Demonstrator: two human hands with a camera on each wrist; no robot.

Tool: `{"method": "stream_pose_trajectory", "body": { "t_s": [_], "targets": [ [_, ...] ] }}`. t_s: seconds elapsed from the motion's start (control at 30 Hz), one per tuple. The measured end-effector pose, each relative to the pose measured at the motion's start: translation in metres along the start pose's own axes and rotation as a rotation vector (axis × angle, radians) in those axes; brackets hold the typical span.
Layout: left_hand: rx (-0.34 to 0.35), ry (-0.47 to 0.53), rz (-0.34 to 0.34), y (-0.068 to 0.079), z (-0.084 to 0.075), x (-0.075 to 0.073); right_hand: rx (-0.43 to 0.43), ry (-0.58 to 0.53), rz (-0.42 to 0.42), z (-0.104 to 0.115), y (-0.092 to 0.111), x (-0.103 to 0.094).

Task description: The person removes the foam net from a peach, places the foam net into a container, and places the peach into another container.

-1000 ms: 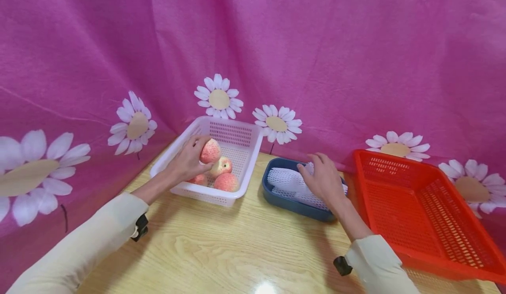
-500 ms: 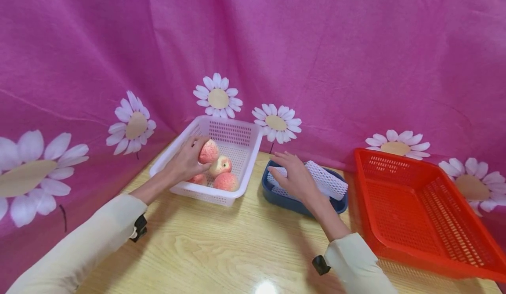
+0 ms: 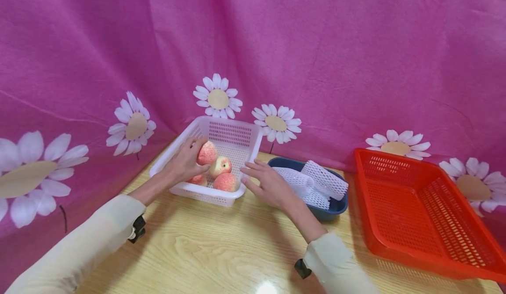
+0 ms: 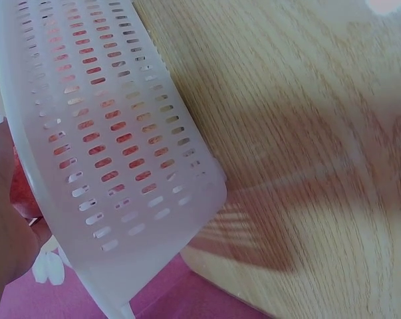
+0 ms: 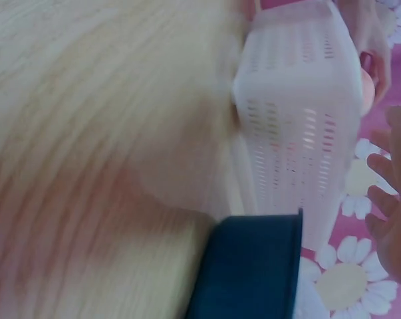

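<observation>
In the head view my left hand [image 3: 185,160] reaches into the pale pink basket [image 3: 256,147] and grips a peach [image 3: 207,152], its thumb on the near side. Several other peaches lie beneath, among them a pale yellowish peach [image 3: 221,166] and a redder peach [image 3: 226,182] near the front wall. My right hand [image 3: 272,186] hovers at the basket's right rim with fingers extended and nothing held; whether it touches the rim I cannot tell. The right wrist view shows the same right hand [image 5: 396,199] beside the basket wall [image 5: 290,126].
A dark blue tub [image 3: 337,206] right of the basket holds several white foam fruit nets [image 3: 325,180]. Farther right stands a large red basket [image 3: 415,223]. All rest on a wooden table [image 3: 213,250]. Behind hangs a magenta cloth [image 3: 316,65] printed with daisies.
My right hand has moved left, from over the foam nets in the blue tub to the pink basket's edge. The left hand still holds the peach, almost unmoved.
</observation>
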State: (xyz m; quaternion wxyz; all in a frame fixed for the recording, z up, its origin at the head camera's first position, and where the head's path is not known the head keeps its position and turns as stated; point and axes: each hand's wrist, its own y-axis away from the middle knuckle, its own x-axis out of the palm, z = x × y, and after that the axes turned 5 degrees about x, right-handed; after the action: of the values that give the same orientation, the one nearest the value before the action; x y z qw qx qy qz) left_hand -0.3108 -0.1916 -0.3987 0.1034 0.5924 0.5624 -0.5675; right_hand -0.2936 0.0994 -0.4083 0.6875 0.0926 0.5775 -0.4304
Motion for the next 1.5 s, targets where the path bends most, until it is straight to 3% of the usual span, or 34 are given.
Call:
{"method": "stream_pose_trajectory", "body": {
  "t_s": [0.23,0.6,0.87,1.17,1.5],
  "targets": [
    [-0.037,-0.001,0.031,0.002,0.002,0.0,-0.07,0.101,-0.004,0.006,-0.006,0.016],
    [-0.038,0.001,0.048,0.0,0.005,0.001,-0.136,0.071,0.034,0.005,-0.01,0.027],
    [-0.099,-0.008,0.103,0.0,0.008,-0.002,-0.108,0.043,0.032,0.005,-0.008,0.029],
    [-0.111,-0.034,0.129,0.002,0.014,-0.002,-0.094,0.034,0.04,0.007,-0.007,0.029],
    [-0.169,-0.085,0.193,-0.002,0.024,-0.003,-0.125,0.033,0.017,0.006,-0.007,0.03]
  ]
}}
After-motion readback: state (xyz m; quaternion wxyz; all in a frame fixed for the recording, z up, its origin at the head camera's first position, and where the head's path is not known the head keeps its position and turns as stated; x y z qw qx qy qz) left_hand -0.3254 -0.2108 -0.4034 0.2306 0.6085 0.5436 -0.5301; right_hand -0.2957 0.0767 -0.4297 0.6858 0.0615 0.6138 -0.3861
